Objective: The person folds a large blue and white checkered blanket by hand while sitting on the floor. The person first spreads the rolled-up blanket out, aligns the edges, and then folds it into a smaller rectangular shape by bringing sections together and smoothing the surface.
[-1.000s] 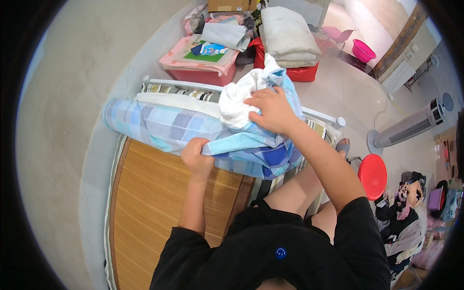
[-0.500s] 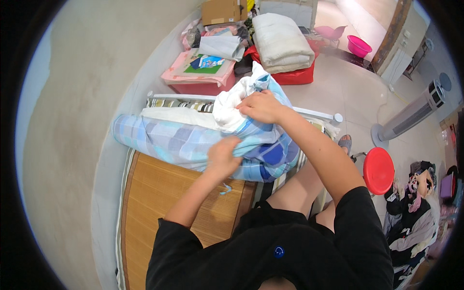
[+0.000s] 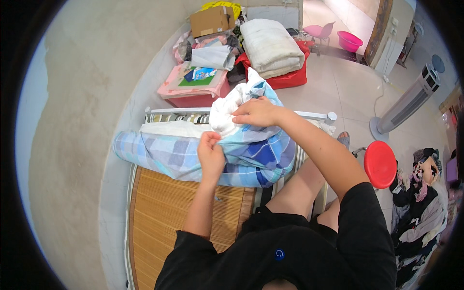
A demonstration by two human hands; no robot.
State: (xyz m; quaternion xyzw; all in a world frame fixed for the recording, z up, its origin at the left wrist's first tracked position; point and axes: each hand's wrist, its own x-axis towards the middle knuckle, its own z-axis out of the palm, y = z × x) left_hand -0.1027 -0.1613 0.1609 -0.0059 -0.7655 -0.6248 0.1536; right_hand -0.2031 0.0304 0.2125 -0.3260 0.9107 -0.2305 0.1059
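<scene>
A blue checked duvet cover (image 3: 169,152) lies rolled across the bed, bunched up at its right end. White quilt (image 3: 223,116) bulges out of the cover's opening there. My left hand (image 3: 211,153) pinches the cover's light-blue edge just below the white part, fingertips together. Laid over the top of the bundle, my right hand (image 3: 258,112) grips the white quilt and the cover, thumb toward the left; some of its fingertips are hidden in the folds.
Under the roll is a bamboo mat (image 3: 183,208); a white metal rail (image 3: 179,110) runs behind it. Beyond stand a pink box (image 3: 198,99) and a folded white quilt on a red bag (image 3: 295,79). To the right are a red stool (image 3: 380,164), a tower fan (image 3: 406,101) and piled clothes (image 3: 420,212).
My left hand has moved up and left to the cover's edge and now pinches it. The right hand stays on the bundle. The view has shifted slightly.
</scene>
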